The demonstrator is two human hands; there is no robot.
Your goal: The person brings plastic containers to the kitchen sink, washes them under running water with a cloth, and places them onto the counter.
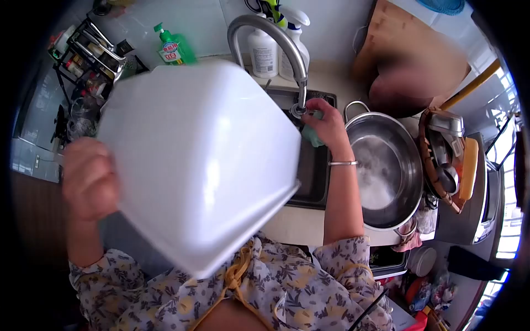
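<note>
My left hand point(91, 179), blurred, is closed on the edge of a large white plastic tub point(193, 149). The tub is tilted up over the left part of the sink point(317, 176), its smooth outer side facing me, so the inside is hidden. My right hand point(329, 126) is at the end of the metal faucet point(269, 25). Its fingers are closed on a pale green cloth point(312, 135), just below and beside the spout. A silver bangle circles the right wrist.
Right of the sink stands a big steel pot point(381, 165) with a whitish bottom. Beyond it is a wicker basket point(436, 160) of utensils. Behind the sink are a green pump bottle point(171, 47), white bottles point(263, 52) and a cutting board point(419, 38). A spice rack point(88, 55) stands left.
</note>
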